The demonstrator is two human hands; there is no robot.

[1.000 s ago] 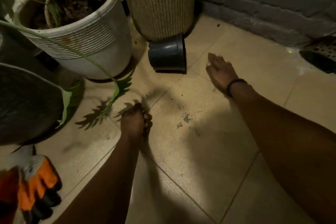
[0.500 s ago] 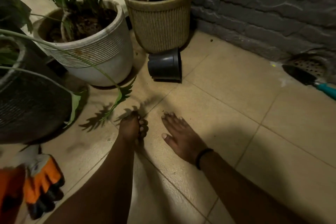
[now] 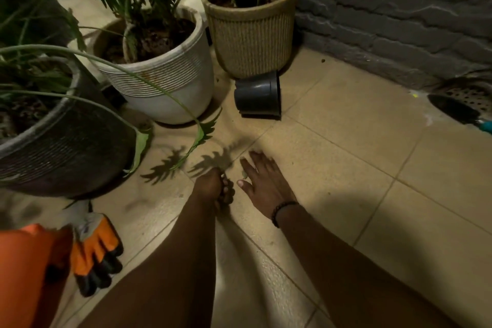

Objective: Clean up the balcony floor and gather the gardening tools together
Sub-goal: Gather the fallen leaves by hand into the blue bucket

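The flat, open right hand (image 3: 263,186) sweeps a debris scrap (image 3: 244,175) leftward toward the adjacent left hand (image 3: 213,188), whose curled grip's contents I cannot tell.

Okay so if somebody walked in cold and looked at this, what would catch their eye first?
Probably the two bare hands low in the middle: the left hand with curled fingers, the right hand flat on the beige tiled floor. Next, the bright orange-and-black gardening glove lying at lower left, and the small dark plastic pot tipped on its side below the woven beige planter.
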